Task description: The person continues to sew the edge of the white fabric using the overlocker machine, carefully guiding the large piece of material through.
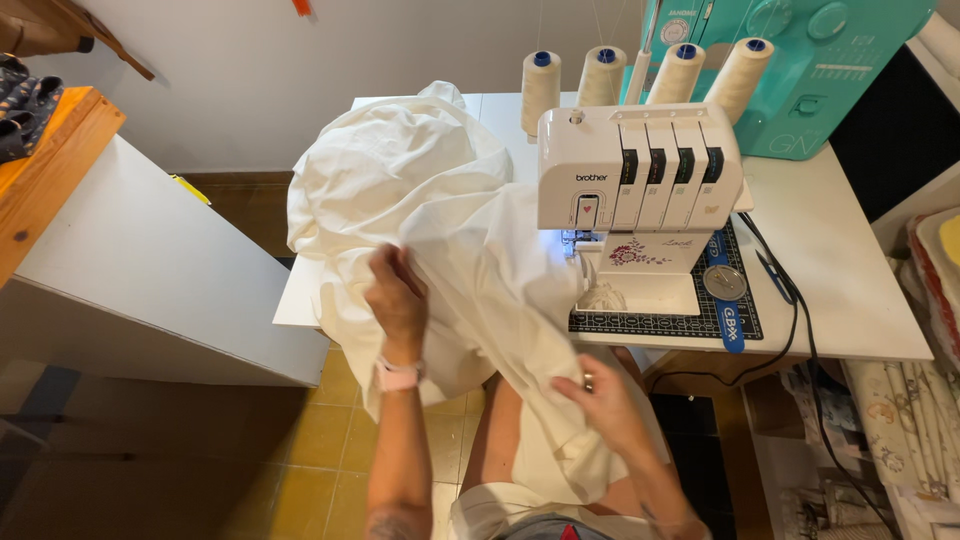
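A large bunch of cream fabric [420, 190] lies piled on the white table [850, 290] and hangs over its front edge onto my lap. My left hand [397, 298], with a pink watch at the wrist, grips a fold of the fabric near the table's front edge. My right hand [603, 398] holds the fabric's lower part below the table edge. The fabric leads to the needle area of a white overlock sewing machine [640, 190], lit by its small lamp.
Several cream thread cones [600, 75] stand behind the machine. A teal sewing machine [810, 70] sits at the back right. A dark cutting mat [690, 322] lies under the white machine, black cables [790, 330] trail off the table's right. A white cabinet [150, 270] stands left.
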